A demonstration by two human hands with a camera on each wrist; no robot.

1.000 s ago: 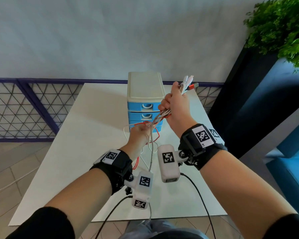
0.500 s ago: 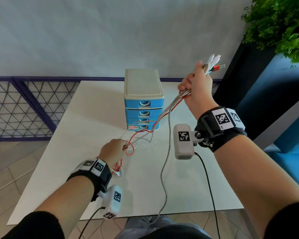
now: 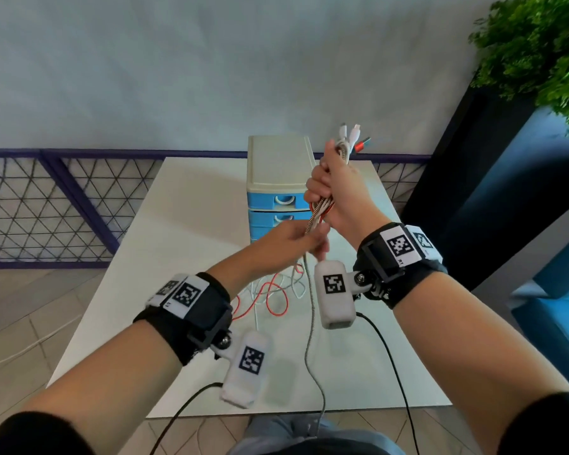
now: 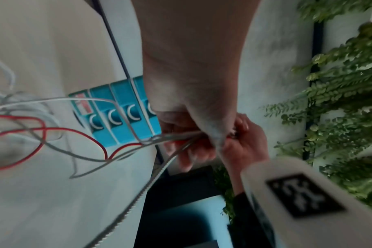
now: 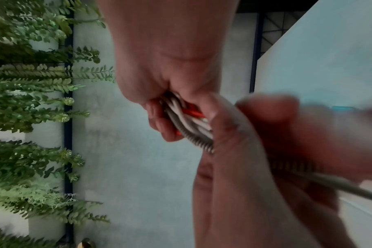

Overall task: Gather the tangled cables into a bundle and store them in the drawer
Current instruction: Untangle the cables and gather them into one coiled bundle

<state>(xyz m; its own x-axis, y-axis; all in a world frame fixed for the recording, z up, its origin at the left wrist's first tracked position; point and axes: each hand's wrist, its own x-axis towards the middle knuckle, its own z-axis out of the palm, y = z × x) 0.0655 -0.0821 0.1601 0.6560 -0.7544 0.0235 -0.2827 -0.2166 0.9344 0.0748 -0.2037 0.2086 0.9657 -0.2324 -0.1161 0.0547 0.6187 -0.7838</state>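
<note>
Above the white table (image 3: 184,205) my right hand (image 3: 337,195) grips a bundle of cables (image 3: 319,211) in a fist, their plug ends (image 3: 352,136) sticking up out of it. Just below, my left hand (image 3: 296,239) holds the same cables (image 4: 172,139) with its fingers curled round them. Red, white and grey loops (image 3: 273,293) trail down onto the table, and a braided cable (image 3: 311,326) hangs over the front edge. In the right wrist view the cables (image 5: 187,120) run between both hands. A small chest of blue drawers (image 3: 278,198) stands behind the hands, all drawers shut.
A planter with green leaves (image 3: 539,50) on a dark stand is at the right. A purple lattice railing (image 3: 46,205) runs behind the table at the left. Black cords (image 3: 388,353) from the wrist cameras hang off the front edge.
My left hand has slid down the cables toward the table edge and come back up to just under the right hand. The right hand swung out right and returned in front of the drawers.
</note>
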